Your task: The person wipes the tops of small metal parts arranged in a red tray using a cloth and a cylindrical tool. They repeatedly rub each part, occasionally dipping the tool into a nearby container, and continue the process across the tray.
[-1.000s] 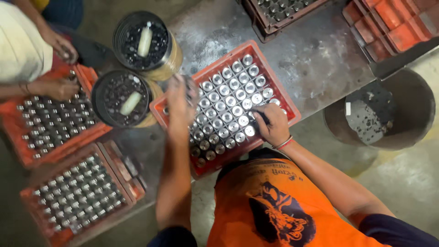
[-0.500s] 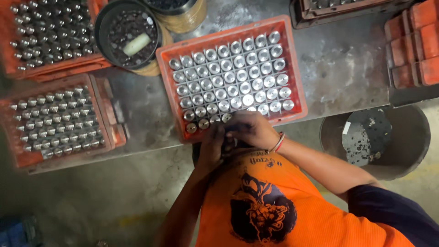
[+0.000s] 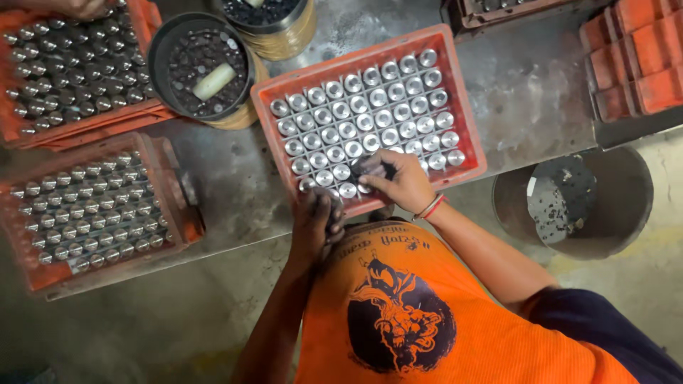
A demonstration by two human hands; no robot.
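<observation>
Orange crate [image 3: 466, 107] (silver cylinders [image 3: 363, 117])

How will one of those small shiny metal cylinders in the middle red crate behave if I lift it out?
The small shiny metal cylinder looks solid, so probably heavy for its size. Its polished surface may slip against the fingers. It stands upright in a grid cell of the red plastic crate; laid down, it would likely roll.

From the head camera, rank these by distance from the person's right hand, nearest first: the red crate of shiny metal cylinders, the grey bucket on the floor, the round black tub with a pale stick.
Measured from the right hand:
1. Red crate of shiny metal cylinders: directly under the hand.
2. Grey bucket on the floor: off to the right.
3. Round black tub with a pale stick: far upper left.
</observation>
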